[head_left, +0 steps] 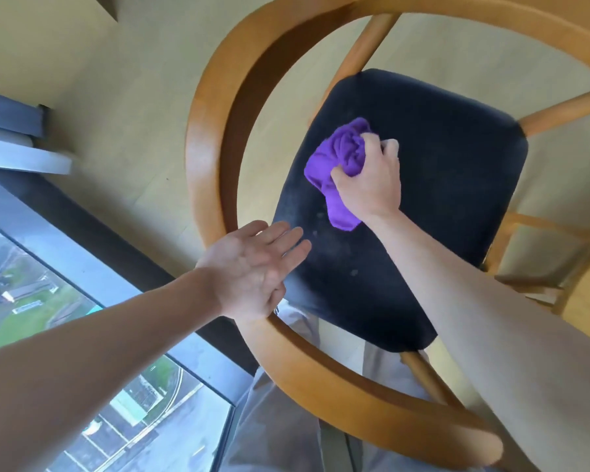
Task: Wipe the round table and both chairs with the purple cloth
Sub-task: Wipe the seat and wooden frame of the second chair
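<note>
I look down on a wooden chair with a curved rail (212, 107) and a dark seat cushion (457, 158). My right hand (370, 180) grips the bunched purple cloth (341, 155) and presses it onto the left middle of the seat. Pale specks dot the cushion near its front left. My left hand (256, 267) hovers open, palm up, fingers straight, over the chair's rail at the seat's front left corner. It holds nothing. The round table and the second chair are out of view.
A floor-to-ceiling window (48, 301) with a dark frame runs along the left, close to the chair. Pale wooden floor (123, 97) surrounds the chair. My trouser legs (286, 420) stand against the chair's near rail.
</note>
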Tool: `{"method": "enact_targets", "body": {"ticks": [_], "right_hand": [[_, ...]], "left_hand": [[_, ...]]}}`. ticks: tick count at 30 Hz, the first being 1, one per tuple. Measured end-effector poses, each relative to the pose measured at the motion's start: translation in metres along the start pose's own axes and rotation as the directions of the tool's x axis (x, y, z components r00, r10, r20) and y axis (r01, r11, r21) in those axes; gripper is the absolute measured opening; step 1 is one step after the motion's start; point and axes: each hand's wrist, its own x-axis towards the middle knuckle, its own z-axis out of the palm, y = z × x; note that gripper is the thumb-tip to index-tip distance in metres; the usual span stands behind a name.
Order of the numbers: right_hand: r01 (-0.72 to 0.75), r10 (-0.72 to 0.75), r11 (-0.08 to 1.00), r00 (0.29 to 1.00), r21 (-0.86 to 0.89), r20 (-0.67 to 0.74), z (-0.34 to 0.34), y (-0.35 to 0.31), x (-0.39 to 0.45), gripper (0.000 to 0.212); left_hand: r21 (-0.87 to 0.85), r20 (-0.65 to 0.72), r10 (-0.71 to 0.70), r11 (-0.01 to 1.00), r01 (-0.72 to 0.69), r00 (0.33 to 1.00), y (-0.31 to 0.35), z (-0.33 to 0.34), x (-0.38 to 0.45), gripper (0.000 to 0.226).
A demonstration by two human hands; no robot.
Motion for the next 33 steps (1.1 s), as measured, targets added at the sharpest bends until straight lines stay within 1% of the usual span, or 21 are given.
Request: {"method": "enact_targets", "body": {"ticks": [1, 2, 3, 5, 6, 7, 9, 10, 11, 12, 13, 15, 17, 19, 21, 24, 27, 29, 31, 32, 33], "right_hand": [[-0.015, 0.015, 1.000, 1.000, -0.017, 0.024, 0.008, -0.007, 0.003, 0.051], [-0.005, 0.011, 0.997, 0.997, -0.081, 0.075, 0.017, -0.010, -0.002, 0.050], [0.061, -0.037, 0.980, 0.991, -0.188, 0.127, 0.029, -0.008, -0.018, 0.049], [0.302, -0.226, 0.884, 0.944, -0.357, 0.239, 0.047, 0.005, -0.068, 0.047], [0.396, -0.292, 0.835, 0.907, -0.381, 0.302, 0.051, 0.014, -0.093, 0.048], [0.459, -0.316, 0.805, 0.869, -0.376, 0.381, 0.050, 0.023, -0.113, 0.049], [0.516, -0.271, 0.787, 0.782, -0.339, 0.562, 0.041, 0.042, -0.138, 0.047], [0.517, -0.229, 0.793, 0.742, -0.322, 0.630, 0.034, 0.050, -0.144, 0.042], [0.491, -0.178, 0.812, 0.722, -0.314, 0.668, 0.027, 0.054, -0.146, 0.039], [0.460, -0.158, 0.833, 0.729, -0.307, 0.666, 0.021, 0.055, -0.146, 0.036], [0.438, -0.171, 0.846, 0.764, -0.304, 0.622, 0.018, 0.053, -0.144, 0.036], [0.455, -0.277, 0.827, 0.841, -0.330, 0.464, 0.018, 0.045, -0.134, 0.043], [0.479, -0.345, 0.804, 0.859, -0.354, 0.378, 0.021, 0.038, -0.121, 0.054], [0.470, -0.302, 0.793, 0.856, -0.388, 0.420, 0.022, 0.044, -0.113, 0.052], [0.451, -0.246, 0.792, 0.853, -0.411, 0.461, 0.019, 0.066, -0.119, 0.047], [0.459, -0.223, 0.775, 0.842, -0.434, 0.492, -0.011, 0.123, -0.152, 0.054], [0.454, -0.105, 0.742, 0.805, -0.493, 0.584, -0.057, 0.188, -0.189, 0.052], [0.372, 0.026, 0.765, 0.799, -0.526, 0.601, -0.081, 0.219, -0.205, 0.047], [0.242, 0.119, 0.818, 0.817, -0.522, 0.564, -0.095, 0.231, -0.207, 0.045], [0.178, 0.134, 0.854, 0.833, -0.490, 0.536, -0.099, 0.229, -0.203, 0.045], [0.137, 0.111, 0.891, 0.860, -0.434, 0.498, -0.101, 0.225, -0.197, 0.046]], "left_hand": [[0.000, -0.004, -0.004, 1.000, 0.004, 1.000, 0.000, 0.001, 0.000, 0.059], [0.004, -0.010, -0.006, 1.000, 0.006, 1.000, -0.001, 0.003, 0.000, 0.059], [0.011, -0.012, -0.005, 1.000, 0.005, 1.000, -0.001, 0.004, 0.000, 0.059], [0.014, -0.008, -0.008, 1.000, 0.009, 1.000, -0.001, 0.005, 0.000, 0.059], [0.016, -0.012, -0.011, 1.000, 0.011, 1.000, -0.002, 0.005, 0.000, 0.059], [0.015, -0.006, -0.008, 1.000, 0.008, 1.000, -0.002, 0.004, 0.000, 0.059], [0.008, 0.015, -0.014, 1.000, 0.014, 1.000, -0.001, 0.001, 0.001, 0.059], [0.011, 0.022, -0.036, 0.999, 0.036, 0.999, -0.001, 0.001, 0.001, 0.061], [0.017, 0.024, -0.065, 0.998, 0.065, 0.998, 0.000, 0.000, 0.002, 0.063], [0.016, 0.026, -0.097, 0.995, 0.097, 0.995, 0.003, -0.001, 0.004, 0.065], [0.004, 0.024, -0.126, 0.992, 0.126, 0.992, 0.009, 0.000, 0.006, 0.067], [-0.063, 0.020, -0.170, 0.983, 0.171, 0.985, 0.028, 0.005, 0.011, 0.069], [-0.173, 0.025, -0.224, 0.959, 0.225, 0.974, 0.059, 0.011, 0.013, 0.069], [-0.270, 0.043, -0.287, 0.919, 0.288, 0.957, 0.095, 0.018, 0.016, 0.066], [-0.317, 0.059, -0.331, 0.888, 0.332, 0.942, 0.127, 0.021, 0.023, 0.064], [-0.357, -0.020, -0.342, 0.880, 0.313, 0.939, 0.151, 0.022, 0.036, 0.058], [-0.380, -0.075, -0.355, 0.874, 0.302, 0.932, 0.155, 0.022, 0.034, 0.056], [-0.383, -0.093, -0.363, 0.872, 0.304, 0.927, 0.156, 0.023, 0.030, 0.055], [-0.378, -0.102, -0.380, 0.870, 0.317, 0.919, 0.157, 0.021, 0.031, 0.054], [-0.383, -0.099, -0.397, 0.861, 0.333, 0.912, 0.159, 0.021, 0.032, 0.054], [-0.395, -0.091, -0.420, 0.848, 0.354, 0.903, 0.163, 0.020, 0.032, 0.052]]}}
